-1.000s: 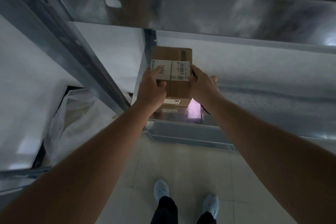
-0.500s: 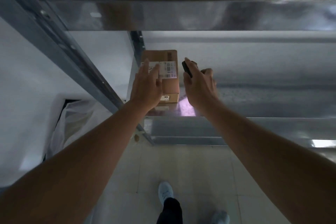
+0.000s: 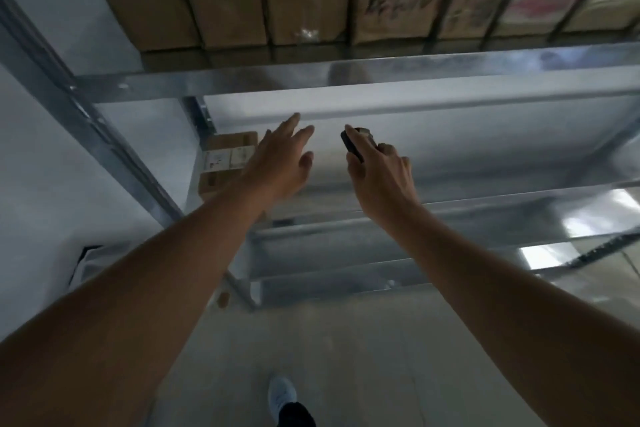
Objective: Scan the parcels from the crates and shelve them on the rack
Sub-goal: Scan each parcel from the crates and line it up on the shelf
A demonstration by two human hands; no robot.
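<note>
A small brown cardboard parcel [image 3: 225, 159] with white labels stands at the far left end of a metal rack shelf [image 3: 485, 198], against the upright. My left hand [image 3: 280, 159] hovers to the right of it with fingers spread, touching nothing. My right hand [image 3: 377, 173] grips a small black scanner [image 3: 351, 146], held above the same shelf, apart from the parcel.
The shelf above [image 3: 346, 76] carries a row of several brown boxes [image 3: 311, 0]. A slanted metal upright [image 3: 86, 121] runs down the left. Lower shelves [image 3: 346, 281] lie beneath. White plastic wrap [image 3: 90, 263] sits on the floor at left. My shoe [image 3: 282, 395] stands on the tiled floor.
Both hands have let go of the parcel, which now stands on the shelf. The hands drew back and to the right, and my view tilted up to show the upper shelf.
</note>
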